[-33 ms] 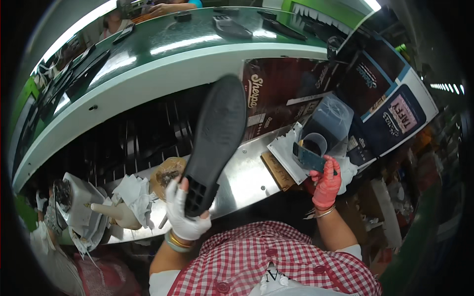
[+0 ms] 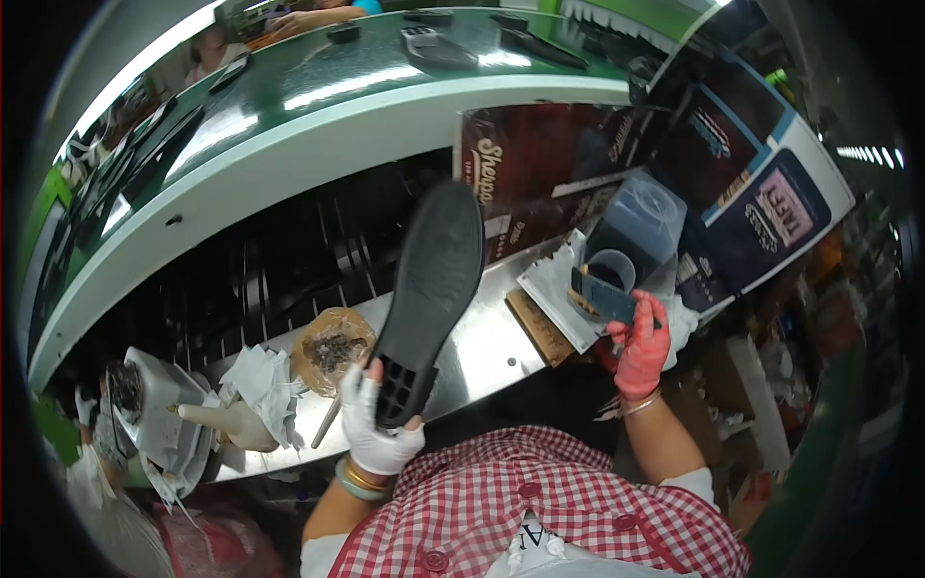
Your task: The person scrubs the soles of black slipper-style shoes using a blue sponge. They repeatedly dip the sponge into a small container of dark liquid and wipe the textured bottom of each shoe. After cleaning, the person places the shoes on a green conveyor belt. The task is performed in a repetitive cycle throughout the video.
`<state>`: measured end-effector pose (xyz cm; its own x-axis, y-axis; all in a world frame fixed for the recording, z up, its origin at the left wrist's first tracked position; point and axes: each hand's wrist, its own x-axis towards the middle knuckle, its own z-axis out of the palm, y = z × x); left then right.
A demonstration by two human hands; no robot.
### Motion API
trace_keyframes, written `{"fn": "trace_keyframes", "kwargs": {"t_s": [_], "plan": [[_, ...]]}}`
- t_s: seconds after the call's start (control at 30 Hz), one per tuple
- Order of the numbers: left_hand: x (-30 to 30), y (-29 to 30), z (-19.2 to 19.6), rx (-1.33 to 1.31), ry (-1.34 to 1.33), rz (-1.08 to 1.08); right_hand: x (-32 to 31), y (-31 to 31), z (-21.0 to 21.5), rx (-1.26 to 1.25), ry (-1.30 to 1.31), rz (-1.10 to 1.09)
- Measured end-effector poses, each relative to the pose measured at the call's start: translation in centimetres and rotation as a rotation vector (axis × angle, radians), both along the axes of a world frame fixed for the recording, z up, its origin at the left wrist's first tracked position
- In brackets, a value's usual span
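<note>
A: How do the hands stand?
B: Well apart; the left hand (image 2: 374, 438), white-gloved, is clamped round the heel end of a black sole (image 2: 434, 265); the right hand (image 2: 641, 361), in a pinkish-red glove, pinches a dark strip (image 2: 605, 297) by its near end.
A: And the sole?
B: Held up over the metal desk (image 2: 482, 342), toe pointing away from the wearer, open heel cells showing; the strip is in front of a cup (image 2: 617, 260); whether they touch, I can't tell.
A: What's around them?
B: Near the left hand, a tan bowl (image 2: 306, 354) with dark stuff inside; farther left, white paper (image 2: 260, 385) and a cream bottle (image 2: 246, 429), nozzle leftward; by the cup, a clear tub (image 2: 641, 217).
A: Farther out?
B: A dark red carton (image 2: 549, 154); beyond, a green surface (image 2: 308, 65) bearing more soles (image 2: 438, 48).
</note>
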<state>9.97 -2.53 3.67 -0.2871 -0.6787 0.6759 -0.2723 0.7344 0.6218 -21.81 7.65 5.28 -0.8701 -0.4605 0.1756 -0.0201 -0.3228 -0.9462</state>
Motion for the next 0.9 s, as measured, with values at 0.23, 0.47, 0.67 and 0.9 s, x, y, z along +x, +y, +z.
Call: {"fn": "trace_keyframes", "kwargs": {"t_s": [0.23, 0.47, 0.67, 0.9], "plan": [[-3.3, 3.4, -7.6, 1.055, 0.335, -0.338, -5.4, 0.7, 3.5, 0.216, 0.258, 0.106], [-3.8, 0.0, -10.3, 1.686, 0.786, -0.636, -8.6, -0.6, 2.6, 0.478, 0.319, 0.139], [-8.6, 0.5, -7.3, 1.882, 0.916, -0.757, -9.8, -0.9, 2.1, 0.542, 0.308, 0.109], [-10.5, -0.3, -4.5, 1.771, 0.883, -0.862, -9.7, -0.4, 4.8, 0.347, 0.264, 0.112]]}}
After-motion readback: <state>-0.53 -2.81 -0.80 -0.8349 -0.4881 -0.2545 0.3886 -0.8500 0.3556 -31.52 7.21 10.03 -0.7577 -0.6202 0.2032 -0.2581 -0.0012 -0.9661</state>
